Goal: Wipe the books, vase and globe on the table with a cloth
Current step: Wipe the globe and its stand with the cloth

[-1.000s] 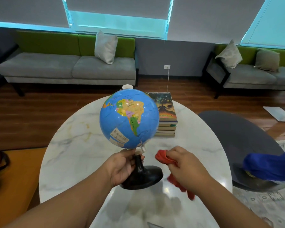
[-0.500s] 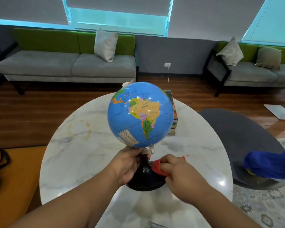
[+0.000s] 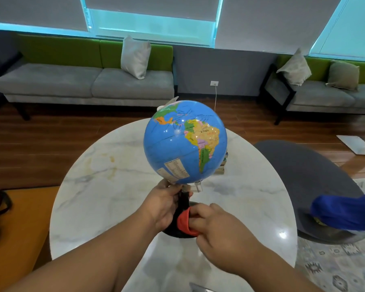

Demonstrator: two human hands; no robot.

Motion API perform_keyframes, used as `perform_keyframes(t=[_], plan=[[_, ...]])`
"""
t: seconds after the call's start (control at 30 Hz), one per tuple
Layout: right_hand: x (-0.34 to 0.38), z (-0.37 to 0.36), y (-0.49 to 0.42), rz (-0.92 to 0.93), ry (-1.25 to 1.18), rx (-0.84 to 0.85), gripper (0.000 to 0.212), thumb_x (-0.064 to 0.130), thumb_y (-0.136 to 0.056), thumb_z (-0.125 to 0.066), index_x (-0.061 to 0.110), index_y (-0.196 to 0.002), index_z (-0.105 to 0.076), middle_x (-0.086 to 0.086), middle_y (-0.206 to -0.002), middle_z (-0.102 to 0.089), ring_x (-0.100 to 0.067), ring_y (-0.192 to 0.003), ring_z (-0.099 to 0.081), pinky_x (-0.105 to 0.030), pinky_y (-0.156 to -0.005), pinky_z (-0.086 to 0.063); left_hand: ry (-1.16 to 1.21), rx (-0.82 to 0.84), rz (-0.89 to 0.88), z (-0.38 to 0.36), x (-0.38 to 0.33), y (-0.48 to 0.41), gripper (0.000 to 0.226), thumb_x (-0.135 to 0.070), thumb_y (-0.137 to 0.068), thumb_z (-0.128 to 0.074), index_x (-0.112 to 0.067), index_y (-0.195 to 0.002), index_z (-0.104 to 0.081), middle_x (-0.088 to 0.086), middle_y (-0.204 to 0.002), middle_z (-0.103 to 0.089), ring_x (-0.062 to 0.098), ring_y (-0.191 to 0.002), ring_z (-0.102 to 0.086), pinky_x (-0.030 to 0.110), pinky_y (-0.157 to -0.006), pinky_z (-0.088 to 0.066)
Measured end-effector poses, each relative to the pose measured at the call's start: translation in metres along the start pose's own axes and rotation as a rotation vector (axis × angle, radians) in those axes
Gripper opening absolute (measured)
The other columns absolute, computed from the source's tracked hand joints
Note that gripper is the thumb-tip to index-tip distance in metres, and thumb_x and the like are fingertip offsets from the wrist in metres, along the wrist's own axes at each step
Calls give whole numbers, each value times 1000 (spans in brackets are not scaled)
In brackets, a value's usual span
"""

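Head view: grips the black stem of the globe with the left hand, fingers curled round it just under the blue sphere. Pinches a bunched red cloth in the right hand, pressed against the black base. Finds the globe at the near middle of the round marble table, with the books just behind its right edge, mostly hidden.

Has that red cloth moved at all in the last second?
Yes. Against the marble table, the red cloth in the right hand has gone left, from clear of the globe's black base to pressed against it.
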State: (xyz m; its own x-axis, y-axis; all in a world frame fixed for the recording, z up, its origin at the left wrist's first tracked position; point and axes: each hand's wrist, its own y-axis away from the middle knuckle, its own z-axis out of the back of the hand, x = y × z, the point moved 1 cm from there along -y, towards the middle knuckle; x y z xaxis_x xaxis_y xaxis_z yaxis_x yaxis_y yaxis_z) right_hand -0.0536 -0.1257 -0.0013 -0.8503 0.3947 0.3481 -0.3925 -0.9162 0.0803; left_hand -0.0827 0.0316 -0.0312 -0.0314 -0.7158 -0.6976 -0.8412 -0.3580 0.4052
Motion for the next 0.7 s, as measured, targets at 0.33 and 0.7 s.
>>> perform_keyframes(t=[0.33, 0.7], plan=[[-12, 8, 0, -85, 4, -109, 54, 25, -82, -32, 39, -130, -52, 25, -132, -40, -15, -95, -39, -28, -84, -45, -46, -31, 94, -3, 0, -2, 14, -3, -97, -45, 0, -107, -54, 15, -82, -66, 27, -79, -64, 36, -72, -53], [-8, 16, 0, 3, 39, -22, 53, 34, -82, -24, 39, -122, -57, 18, -122, -45, -15, -93, -38, -29, -83, -42, -39, -11, 111, -8, -2, 1, 18, -3, -98, -44, -1, -113, -52, 13, -76, -69, 26, -76, -68, 42, -76, -54]])
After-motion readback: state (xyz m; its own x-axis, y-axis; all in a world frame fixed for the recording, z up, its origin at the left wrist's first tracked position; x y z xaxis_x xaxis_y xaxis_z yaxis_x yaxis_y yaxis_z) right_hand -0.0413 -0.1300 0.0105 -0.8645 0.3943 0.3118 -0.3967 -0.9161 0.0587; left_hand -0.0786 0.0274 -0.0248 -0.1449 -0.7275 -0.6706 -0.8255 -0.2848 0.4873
